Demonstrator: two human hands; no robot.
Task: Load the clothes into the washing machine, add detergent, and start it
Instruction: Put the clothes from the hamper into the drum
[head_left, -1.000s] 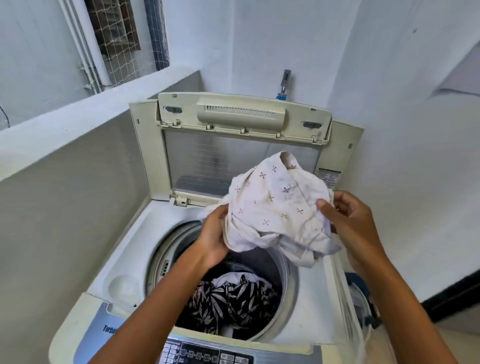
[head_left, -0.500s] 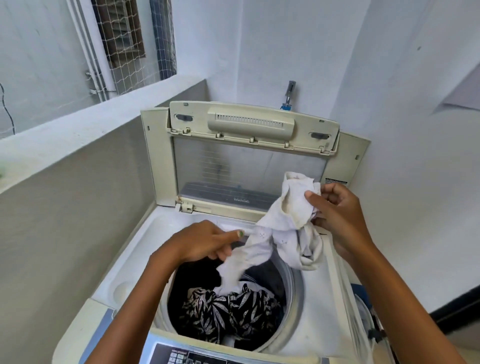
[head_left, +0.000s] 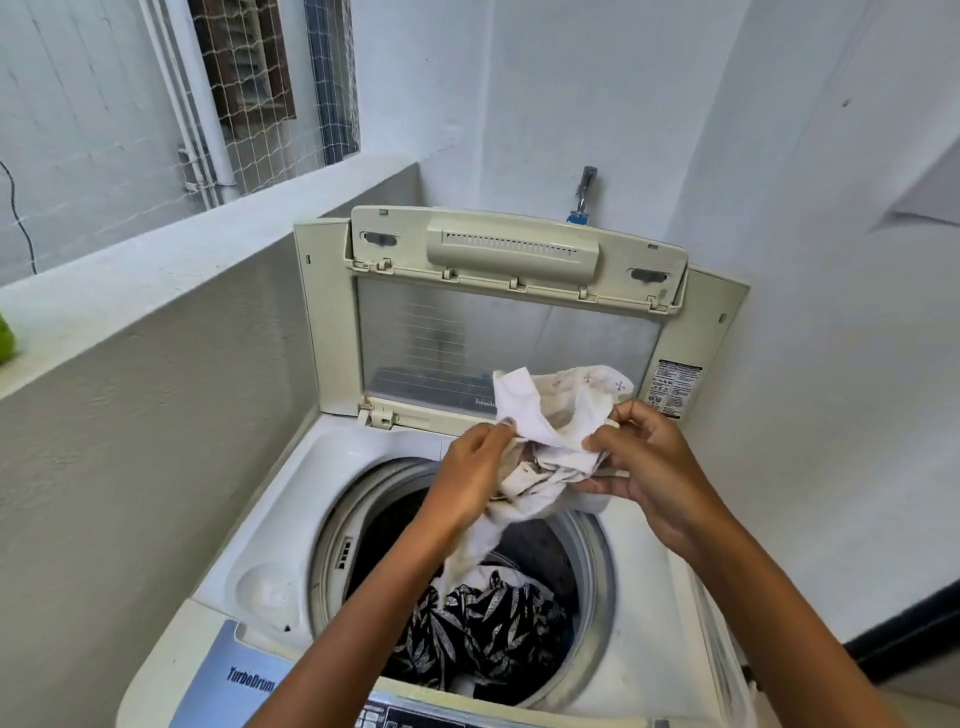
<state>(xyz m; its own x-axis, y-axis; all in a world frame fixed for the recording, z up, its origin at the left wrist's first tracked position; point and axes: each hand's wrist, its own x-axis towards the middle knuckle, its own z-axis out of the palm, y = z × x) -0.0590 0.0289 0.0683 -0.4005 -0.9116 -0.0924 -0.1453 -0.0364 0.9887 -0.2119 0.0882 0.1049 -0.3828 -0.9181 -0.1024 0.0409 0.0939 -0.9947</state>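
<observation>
White cloth (head_left: 545, 426) with small cross marks, bunched, held above the drum opening (head_left: 467, 571) of the washing machine (head_left: 270, 519), its lower end hanging down into the drum. Left hand (head_left: 472, 478) grips the cloth's left side, fingers curled into the fabric, one fold sticking up above the thumb. Right hand (head_left: 644, 467) pinches the right side, thumb and fingers closed on the fabric. Both hands close together over the far half of the opening. Inside the drum: black-and-white leaf-print garment (head_left: 478, 629) lying at the bottom, some white fabric beside it. Lid (head_left: 509, 312) stands open and upright at the back, clear panel, warning sticker (head_left: 675, 387) on its right frame. Control panel (head_left: 249, 680) at near edge, partly hidden by forearms, reads "TurboDrum". Round recess (head_left: 265, 590) on top deck left of the drum. Tap (head_left: 584, 195) on the wall behind the lid. Ledge (head_left: 156, 270) runs along the left, green object (head_left: 6, 340) at its edge, netted window (head_left: 270, 88) above.
</observation>
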